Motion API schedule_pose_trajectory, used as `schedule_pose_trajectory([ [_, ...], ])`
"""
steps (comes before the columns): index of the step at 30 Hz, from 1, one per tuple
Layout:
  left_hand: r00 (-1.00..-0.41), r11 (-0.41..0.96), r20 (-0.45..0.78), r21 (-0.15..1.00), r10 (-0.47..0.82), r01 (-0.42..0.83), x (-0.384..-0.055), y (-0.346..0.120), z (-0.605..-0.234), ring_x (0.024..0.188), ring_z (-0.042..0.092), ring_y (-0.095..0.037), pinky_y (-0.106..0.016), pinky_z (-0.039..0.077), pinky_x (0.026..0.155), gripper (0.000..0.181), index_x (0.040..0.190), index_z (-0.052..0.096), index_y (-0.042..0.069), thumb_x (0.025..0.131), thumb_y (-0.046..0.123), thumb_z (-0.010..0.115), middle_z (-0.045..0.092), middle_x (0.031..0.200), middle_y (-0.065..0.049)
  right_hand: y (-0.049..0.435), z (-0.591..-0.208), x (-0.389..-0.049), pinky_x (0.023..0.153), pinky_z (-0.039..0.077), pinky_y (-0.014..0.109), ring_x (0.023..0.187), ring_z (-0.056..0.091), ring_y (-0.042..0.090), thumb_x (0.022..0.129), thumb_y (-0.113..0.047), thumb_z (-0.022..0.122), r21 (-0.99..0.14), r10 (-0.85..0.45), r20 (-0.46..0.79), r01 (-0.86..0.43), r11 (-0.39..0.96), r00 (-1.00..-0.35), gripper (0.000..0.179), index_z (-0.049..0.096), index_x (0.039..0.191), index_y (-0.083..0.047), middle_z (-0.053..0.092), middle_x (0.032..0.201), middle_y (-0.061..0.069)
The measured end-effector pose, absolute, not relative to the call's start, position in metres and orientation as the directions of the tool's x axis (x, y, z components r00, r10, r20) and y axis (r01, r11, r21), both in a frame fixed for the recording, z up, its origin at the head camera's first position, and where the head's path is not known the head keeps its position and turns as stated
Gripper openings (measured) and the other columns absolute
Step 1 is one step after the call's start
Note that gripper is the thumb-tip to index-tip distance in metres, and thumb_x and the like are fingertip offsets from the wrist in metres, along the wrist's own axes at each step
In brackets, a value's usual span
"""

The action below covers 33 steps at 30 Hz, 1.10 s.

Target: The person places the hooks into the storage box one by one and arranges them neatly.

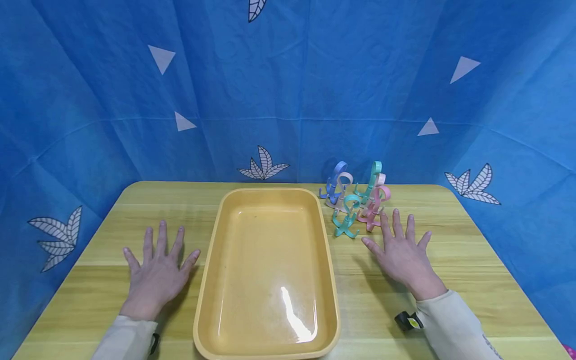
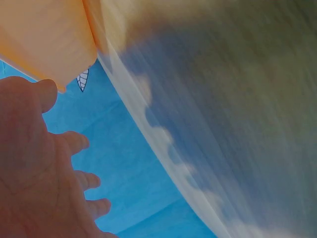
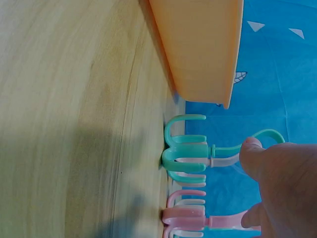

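My left hand is held palm down with its fingers spread, left of a yellow plastic tray. On the tray's other side, my right hand is spread the same way and holds nothing. Just beyond its fingertips stand several plastic multi-prong hanging hooks with curved tops: a blue hook, a teal hook, a pink hook, a green hook and pale ones partly hidden behind. In the right wrist view the teal hook stands on its prongs, with the thumb overlapping its loop; contact cannot be told.
The wooden table has rounded far corners. A blue cloth with leaf and triangle prints hangs behind it and at both sides. A small black object shows at the right sleeve cuff.
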<state>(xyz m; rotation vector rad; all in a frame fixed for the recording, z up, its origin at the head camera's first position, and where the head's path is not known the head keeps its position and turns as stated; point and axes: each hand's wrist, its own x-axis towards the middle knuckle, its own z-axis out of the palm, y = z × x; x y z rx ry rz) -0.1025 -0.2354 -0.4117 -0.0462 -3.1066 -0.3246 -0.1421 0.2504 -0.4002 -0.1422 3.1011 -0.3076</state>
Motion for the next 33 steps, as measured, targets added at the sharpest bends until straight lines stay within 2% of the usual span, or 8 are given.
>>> schedule_pose_trajectory([
  [10,-0.999,0.976,0.029,0.215,0.036,0.041,-0.102,-0.237,-0.414,0.140,-0.026,-0.039,-0.066,-0.028,0.096,0.077,0.156,0.020,0.003,0.103,0.059,0.024,-0.017,0.158,-0.022,0.252,-0.400,-0.139,0.094,-0.010,0.081,0.139,-0.014,0.053,0.099,-0.067,0.025,-0.224,-0.086,-0.021,-0.080,0.971,-0.996,0.090,0.012,0.156,0.001,0.000,0.157,0.032],
  [13,-0.998,0.974,0.038,0.221,0.041,0.049,-0.102,-0.238,-0.415,0.140,-0.026,-0.039,-0.064,-0.026,0.100,0.077,0.156,0.019,0.002,0.103,0.058,0.024,-0.016,0.158,-0.023,0.253,-0.399,-0.141,0.097,-0.006,0.081,0.141,-0.012,0.050,0.099,-0.067,0.027,-0.236,-0.093,0.019,-0.095,0.967,-0.995,0.090,0.013,0.156,0.001,0.001,0.156,0.033],
  [15,-0.998,0.972,0.046,0.226,0.048,0.057,-0.102,-0.240,-0.415,0.140,-0.026,-0.040,-0.063,-0.023,0.103,0.077,0.155,0.019,0.001,0.103,0.057,0.024,-0.016,0.158,-0.024,0.253,-0.397,-0.143,0.100,0.001,0.079,0.142,-0.004,0.051,0.100,-0.063,0.035,-0.239,-0.108,0.088,-0.127,0.963,-0.990,0.087,0.020,0.154,0.004,0.008,0.156,0.034],
  [18,-0.997,0.959,0.055,0.275,0.058,0.071,-0.103,-0.242,-0.414,0.140,-0.023,-0.041,-0.064,-0.013,0.109,0.078,0.155,0.015,-0.002,0.104,0.055,0.027,-0.018,0.157,-0.026,0.252,-0.395,-0.147,0.101,0.021,0.074,0.137,0.022,0.052,0.098,-0.046,0.057,-0.250,-0.161,0.257,-0.227,0.941,-0.953,0.075,0.036,0.147,0.007,0.029,0.149,0.034],
  [22,-0.996,0.895,0.062,0.438,0.061,0.082,-0.106,-0.240,-0.408,0.142,-0.003,-0.050,-0.067,0.012,0.109,0.080,0.153,0.009,-0.009,0.105,0.050,0.035,-0.016,0.157,-0.026,0.249,-0.391,-0.155,0.091,0.041,0.064,0.118,0.043,0.046,0.090,-0.017,0.074,-0.293,-0.213,0.453,-0.371,0.881,-0.865,0.055,0.052,0.134,0.007,0.050,0.128,0.027],
  [26,-0.996,0.771,0.089,0.632,0.031,0.081,-0.108,-0.238,-0.401,0.138,0.023,-0.050,-0.061,0.025,0.108,0.074,0.152,0.016,-0.010,0.105,0.042,0.043,0.007,0.159,-0.026,0.243,-0.385,-0.167,0.085,0.048,0.056,0.109,0.051,0.037,0.091,-0.007,0.071,-0.407,-0.212,0.481,-0.431,0.805,-0.851,0.042,0.056,0.129,0.003,0.056,0.120,0.019],
  [30,-0.993,0.601,0.119,0.794,-0.008,0.090,-0.107,-0.232,-0.398,0.131,0.043,-0.040,-0.034,0.041,0.103,0.060,0.147,0.037,-0.005,0.104,0.034,0.050,0.040,0.148,-0.023,0.239,-0.382,-0.178,0.082,0.051,0.053,0.103,0.058,0.034,0.095,-0.008,0.067,-0.539,-0.201,0.423,-0.423,0.728,-0.884,0.038,0.056,0.130,0.002,0.056,0.124,0.018],
  [33,-0.994,0.479,0.107,0.874,-0.020,0.084,-0.106,-0.226,-0.399,0.126,0.050,-0.032,-0.015,0.042,0.095,0.054,0.144,0.045,-0.004,0.103,0.030,0.054,0.051,0.140,-0.020,0.235,-0.381,-0.185,0.088,0.050,0.054,0.108,0.059,0.037,0.096,-0.011,0.066,-0.617,-0.184,0.386,-0.402,0.677,-0.904,0.039,0.055,0.132,0.001,0.056,0.129,0.018],
])
